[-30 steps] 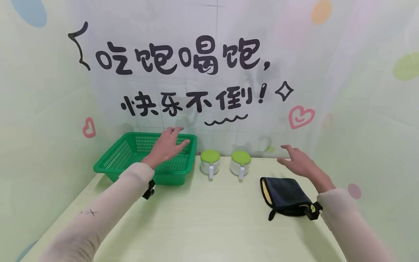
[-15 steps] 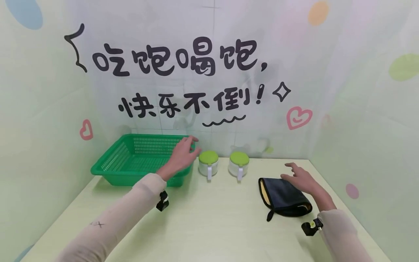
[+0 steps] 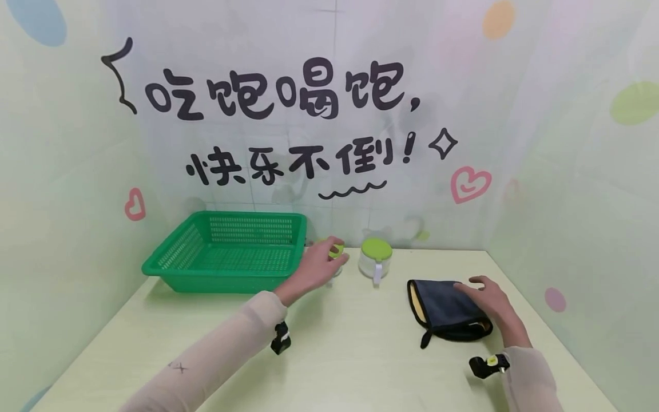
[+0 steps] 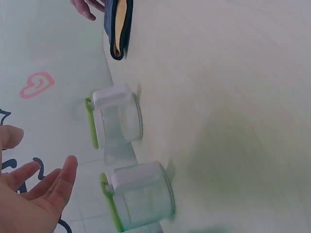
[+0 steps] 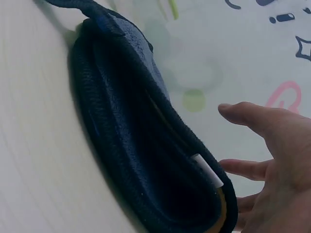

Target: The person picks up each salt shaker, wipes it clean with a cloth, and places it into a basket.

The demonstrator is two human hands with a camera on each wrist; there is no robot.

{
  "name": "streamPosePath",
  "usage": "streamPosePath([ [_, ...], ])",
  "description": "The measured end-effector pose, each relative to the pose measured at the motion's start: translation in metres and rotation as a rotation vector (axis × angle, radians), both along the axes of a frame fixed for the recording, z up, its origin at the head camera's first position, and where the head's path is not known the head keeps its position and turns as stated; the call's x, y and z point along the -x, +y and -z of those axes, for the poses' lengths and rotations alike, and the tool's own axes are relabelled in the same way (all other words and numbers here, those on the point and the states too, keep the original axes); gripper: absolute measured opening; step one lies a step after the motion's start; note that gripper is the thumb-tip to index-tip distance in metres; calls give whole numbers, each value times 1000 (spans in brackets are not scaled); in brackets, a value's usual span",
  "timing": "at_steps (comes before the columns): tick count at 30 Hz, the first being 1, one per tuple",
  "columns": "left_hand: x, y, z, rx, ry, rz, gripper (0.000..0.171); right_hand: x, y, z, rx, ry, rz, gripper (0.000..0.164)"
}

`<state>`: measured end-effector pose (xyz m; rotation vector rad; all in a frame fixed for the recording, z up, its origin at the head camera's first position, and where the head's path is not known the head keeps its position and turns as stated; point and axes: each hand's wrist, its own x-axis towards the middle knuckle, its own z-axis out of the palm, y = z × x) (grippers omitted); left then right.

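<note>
My left hand (image 3: 315, 266), fingers spread and relaxed, hovers over the left jar (image 3: 337, 249), hiding most of it. In the left wrist view that clear jar (image 4: 143, 199) stands upright, with a green lid and a white handle; the hand (image 4: 41, 199) is apart from its lid. A matching jar (image 3: 374, 264) is just to the right. My right hand (image 3: 489, 297) is held loosely over the right side of a folded dark blue-grey cloth (image 3: 445, 306) with black edging. In the right wrist view its fingers (image 5: 248, 114) are beside the cloth, holding nothing.
A green perforated plastic basket (image 3: 216, 281) is at the back left of the pale table (image 3: 350, 355), left of the jars. Behind stands a white backdrop (image 3: 288, 34) with black lettering, and printed walls close in both sides.
My left hand has moved right and down from above the basket to the left jar. The right hand has come down toward the cloth. Basket, jars and cloth remain in place.
</note>
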<state>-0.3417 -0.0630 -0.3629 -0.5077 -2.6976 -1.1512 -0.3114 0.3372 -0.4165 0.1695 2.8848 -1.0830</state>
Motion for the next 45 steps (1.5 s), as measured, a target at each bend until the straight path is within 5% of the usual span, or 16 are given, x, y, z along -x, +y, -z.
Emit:
streamPosePath([
  [4, -1, 13, 9, -130, -78, 18, 37, 0, 3, 3, 55, 7, 26, 86],
  [12, 2, 32, 24, -400, -307, 15, 35, 7, 4, 8, -41, 27, 40, 72],
  [22, 14, 48, 48, -642, -561, -34, 38, 12, -8, 8, 66, -19, 58, 56],
  [28, 14, 55, 54, -655, -607, -13, 43, 13, -10, 2, 209, -57, 78, 28],
  [35, 22, 69, 62, -687, -612, -55, 42, 9, -13, -8, 364, -140, -20, 66],
  [45, 24, 97, 71, -734, -653, -52, 41, -5, -3, -28, 297, -51, 10, 71],
])
